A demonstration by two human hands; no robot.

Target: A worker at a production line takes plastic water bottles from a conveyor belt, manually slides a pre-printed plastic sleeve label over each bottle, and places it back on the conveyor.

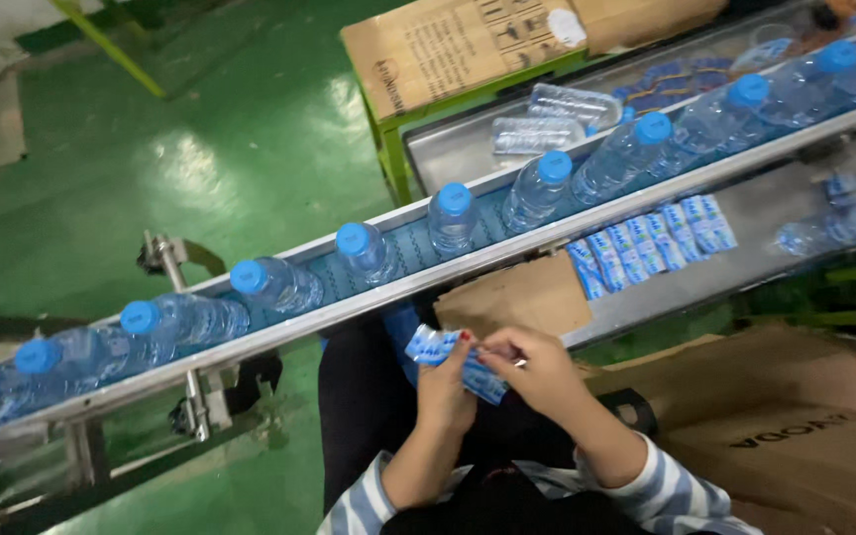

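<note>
My left hand (pixel 445 388) and my right hand (pixel 535 369) meet over my lap, both pinching a blue and white sleeve label (pixel 436 348) between thumb and fingers. Just above them a conveyor (pixel 403 287) runs diagonally from lower left to upper right. It carries a row of clear plastic bottles with blue caps, such as the bottle (pixel 453 218) nearest my hands. A stack of the same blue and white labels (pixel 651 243) lies fanned out on the steel shelf (pixel 765 213) to the right.
Brown cardboard boxes (pixel 785 416) sit at my right side, and another cardboard box (pixel 458 45) rests on a green frame beyond the conveyor. Loose bottles (pixel 547 124) lie in a steel tray behind the belt. Green floor (pixel 200 149) spreads to the left.
</note>
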